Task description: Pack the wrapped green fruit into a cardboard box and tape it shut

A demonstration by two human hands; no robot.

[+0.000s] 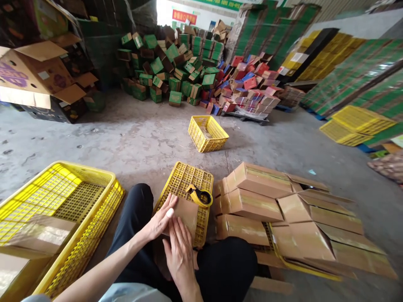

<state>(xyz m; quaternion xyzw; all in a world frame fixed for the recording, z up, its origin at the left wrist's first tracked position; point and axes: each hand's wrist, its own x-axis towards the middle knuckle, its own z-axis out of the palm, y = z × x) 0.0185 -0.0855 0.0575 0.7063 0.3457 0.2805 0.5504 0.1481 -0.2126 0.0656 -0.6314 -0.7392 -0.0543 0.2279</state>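
Observation:
A small brown cardboard box (186,212) rests on an upturned yellow crate (189,178) between my knees. My left hand (161,220) lies on the box's left side with fingers stretched out. Just below it, my right hand (180,251) presses flat on the box's near face, fingers extended and close together. A yellow tape dispenser (200,196) sits on the crate just beyond the box, touched by neither hand.
Taped brown boxes (252,197) are stacked at my right over flattened cartons. A large yellow crate (59,209) holding cardboard sits at my left. A small yellow basket (208,133) stands on the concrete floor ahead, before heaps of green boxes (170,63) and red and blue boxes (248,88).

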